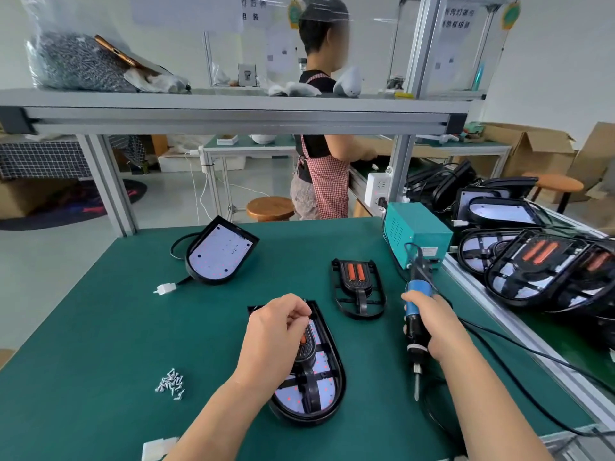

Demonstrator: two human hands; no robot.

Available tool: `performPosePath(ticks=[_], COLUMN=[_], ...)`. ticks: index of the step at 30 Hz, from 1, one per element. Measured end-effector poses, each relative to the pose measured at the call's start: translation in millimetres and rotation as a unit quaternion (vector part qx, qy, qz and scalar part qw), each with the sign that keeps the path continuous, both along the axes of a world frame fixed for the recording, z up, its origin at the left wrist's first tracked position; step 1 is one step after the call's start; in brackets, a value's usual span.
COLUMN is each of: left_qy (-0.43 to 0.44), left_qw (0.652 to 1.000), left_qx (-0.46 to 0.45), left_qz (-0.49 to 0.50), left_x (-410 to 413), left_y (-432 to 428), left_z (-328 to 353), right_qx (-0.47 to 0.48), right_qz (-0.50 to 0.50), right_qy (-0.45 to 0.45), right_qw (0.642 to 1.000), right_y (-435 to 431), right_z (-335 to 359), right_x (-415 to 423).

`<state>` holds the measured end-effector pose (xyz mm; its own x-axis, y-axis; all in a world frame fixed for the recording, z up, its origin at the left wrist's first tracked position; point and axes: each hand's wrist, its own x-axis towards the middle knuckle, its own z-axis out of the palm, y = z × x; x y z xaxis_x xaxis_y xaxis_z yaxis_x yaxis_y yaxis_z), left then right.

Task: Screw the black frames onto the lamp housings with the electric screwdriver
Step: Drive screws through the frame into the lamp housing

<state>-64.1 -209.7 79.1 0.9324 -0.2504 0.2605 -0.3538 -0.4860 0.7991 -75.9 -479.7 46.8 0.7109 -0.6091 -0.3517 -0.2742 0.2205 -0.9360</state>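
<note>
Green bench (pixel 133 327): left hand (pixel 276 331) pinching black frame (pixel 308 385) beneath it, right hand (pixel 432 324) gripping electric screwdriver (pixel 412 322); cross-threading risk from frame shift.

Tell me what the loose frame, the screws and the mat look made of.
Loose frame: probably black moulded plastic, going by its thin ribs and soft sheen. Its orange inserts may be rubber.
Screws: metal with bright silvery glints, probably plated steel.
Mat: dark green and matte, with no glare. It looks like rubber or vinyl; cannot tell which.
</note>
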Motion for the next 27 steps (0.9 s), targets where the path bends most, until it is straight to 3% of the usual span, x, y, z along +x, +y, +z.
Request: performPosePath(ticks=[5, 11, 17, 23, 27], left_qy=[0.02, 0.049, 0.095, 0.143, 0.178], left_qw=[1.0, 0.998, 0.992, 0.981, 0.966], left_qx=[-0.023, -0.048, -0.081, -0.121, -0.184], left_qz=[-0.004, -0.014, -0.027, -0.044, -0.04], left_x=[-2, -6, -10, -10, -9], left_y=[-5, -7, -5, -6, -7], left_z=[3, 7, 7, 3, 1], right_qx=[0.251, 0.381, 0.369, 0.35, 0.32], right_qz=[0.007, 0.009, 0.002, -0.135, -0.192], right_qy=[-0.149, -0.292, -0.343, -0.41, -0.402], right_qw=[0.956, 0.877, 0.864, 0.831, 0.836], right_y=[14, 40, 62, 80, 82], right_z=[2, 16, 45, 76, 83], right_x=[-19, -25, -23, -14, -4])
